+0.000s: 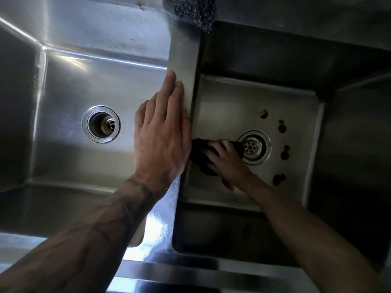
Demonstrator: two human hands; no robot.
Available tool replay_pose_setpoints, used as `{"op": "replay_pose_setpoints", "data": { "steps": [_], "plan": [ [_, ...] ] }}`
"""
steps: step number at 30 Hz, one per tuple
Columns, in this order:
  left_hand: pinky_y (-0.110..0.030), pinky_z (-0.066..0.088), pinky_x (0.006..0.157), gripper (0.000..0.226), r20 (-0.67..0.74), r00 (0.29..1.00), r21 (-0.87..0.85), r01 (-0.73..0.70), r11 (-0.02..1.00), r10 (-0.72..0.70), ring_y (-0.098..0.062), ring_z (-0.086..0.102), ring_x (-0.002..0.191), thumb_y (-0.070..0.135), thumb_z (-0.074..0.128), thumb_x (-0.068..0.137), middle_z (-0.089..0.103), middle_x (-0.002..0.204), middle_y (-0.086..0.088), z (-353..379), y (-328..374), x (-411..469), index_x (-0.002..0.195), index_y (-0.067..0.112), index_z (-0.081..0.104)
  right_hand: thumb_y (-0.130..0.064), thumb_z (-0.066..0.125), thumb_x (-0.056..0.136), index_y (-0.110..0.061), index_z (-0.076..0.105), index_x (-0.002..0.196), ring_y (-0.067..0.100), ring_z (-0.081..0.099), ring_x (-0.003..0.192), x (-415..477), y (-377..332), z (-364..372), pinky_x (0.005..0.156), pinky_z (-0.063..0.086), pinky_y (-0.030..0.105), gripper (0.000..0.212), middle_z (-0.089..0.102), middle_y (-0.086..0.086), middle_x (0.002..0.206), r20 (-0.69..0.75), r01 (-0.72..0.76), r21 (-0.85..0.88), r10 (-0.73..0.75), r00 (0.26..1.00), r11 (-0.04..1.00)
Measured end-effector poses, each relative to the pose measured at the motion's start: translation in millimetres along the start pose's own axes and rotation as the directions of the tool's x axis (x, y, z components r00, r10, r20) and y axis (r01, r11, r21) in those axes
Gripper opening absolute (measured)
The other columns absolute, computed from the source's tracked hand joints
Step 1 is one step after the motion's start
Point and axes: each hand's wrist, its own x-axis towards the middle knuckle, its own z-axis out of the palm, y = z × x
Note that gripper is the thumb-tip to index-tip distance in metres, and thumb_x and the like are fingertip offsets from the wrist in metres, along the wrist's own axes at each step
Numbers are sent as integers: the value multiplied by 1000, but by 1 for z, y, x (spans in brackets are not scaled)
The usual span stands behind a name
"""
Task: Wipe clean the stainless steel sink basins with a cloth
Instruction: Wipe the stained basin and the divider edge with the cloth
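Note:
Two stainless steel basins lie side by side under me. My left hand [163, 132] rests flat, fingers straight, on the steel divider [186, 60] between them. In the right basin [230, 106], my right hand [226, 159] presses a black cloth [200, 157] onto the floor just left of the drain [254, 147]. Fingers spread over the cloth; part of it is hidden under the hand. Several dark red stains [282, 129] dot the basin floor right of the drain. The left basin [69, 85] shows a shiny floor and its own open drain [101, 124].
A steel wool scourer [190, 9] sits at the top of the divider, at the back rim. The sink's front rim [169, 271] runs along the bottom of the view. Dark basin walls close in the right basin on the right side.

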Motion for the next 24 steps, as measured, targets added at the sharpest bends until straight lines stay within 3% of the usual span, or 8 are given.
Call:
{"op": "replay_pose_setpoints", "data": {
  "steps": [3, 7, 11, 13, 16, 20, 22, 24],
  "plan": [
    [-49, 42, 113, 48, -5, 1000, -8, 3, 1000, -3, -31, 53, 141, 22, 40, 109, 38, 169, -10, 0, 0, 0, 153, 5, 50, -28, 56, 96, -14, 59, 133, 35, 48, 106, 22, 31, -6, 93, 47, 47, 40, 55, 14, 131, -65, -148, 13, 149, 987, 989],
    [-49, 42, 112, 49, -2, 1000, -37, 2, 999, -2, -31, 52, 142, 22, 39, 108, 38, 168, -12, 1, 0, 0, 152, 4, 50, -31, 52, 96, -17, 53, 139, 33, 44, 114, 68, 25, -8, 100, 40, 42, 46, 49, 13, 137, -159, -490, 76, 496, 854, 868],
    [-47, 41, 113, 48, 3, 1000, -30, 11, 999, -11, -30, 51, 143, 23, 39, 109, 37, 169, -10, 0, 1, 0, 153, 5, 49, -29, 54, 93, -10, 54, 134, 38, 49, 107, 6, -13, 8, 96, 47, 48, 45, 54, 18, 133, -24, -98, 51, 99, 995, 994],
    [-47, 41, 113, 48, 3, 1000, -29, 18, 999, -18, -30, 51, 143, 23, 38, 110, 38, 169, -10, -1, 1, 0, 153, 5, 49, -28, 55, 97, -11, 57, 130, 34, 47, 106, -13, -1, 5, 96, 45, 44, 37, 56, 15, 131, 43, 109, 30, -111, 993, 994],
    [-48, 42, 112, 48, -1, 1000, -39, 9, 999, -10, -33, 52, 141, 23, 39, 110, 37, 169, -10, 1, 1, 0, 153, 5, 49, -28, 55, 98, -12, 62, 130, 33, 47, 105, 18, 25, -3, 93, 47, 45, 37, 58, 14, 129, -69, -93, 30, 95, 993, 995],
    [-49, 43, 112, 48, 1, 1000, -44, 18, 999, -18, -33, 53, 140, 23, 39, 109, 37, 169, -9, 1, 1, -1, 153, 6, 49, -31, 54, 96, -15, 55, 139, 32, 45, 112, 63, 17, -6, 98, 42, 40, 45, 51, 12, 135, -149, -464, 94, 473, 868, 881],
    [-49, 43, 112, 48, 4, 1000, -36, 22, 999, -22, -33, 53, 140, 23, 38, 109, 37, 169, -9, 0, 1, 0, 153, 6, 49, -29, 54, 93, -12, 56, 137, 35, 46, 109, 45, -7, 3, 96, 45, 45, 47, 52, 16, 133, -93, -382, 98, 391, 916, 919],
    [-48, 42, 113, 48, 5, 1000, -31, 31, 999, -31, -32, 52, 142, 24, 38, 110, 37, 169, -8, -1, 2, 0, 154, 7, 48, -30, 55, 91, -10, 58, 132, 35, 46, 106, 6, -21, 7, 93, 48, 46, 45, 55, 17, 130, -25, -116, 54, 118, 993, 992]
  ]
}}
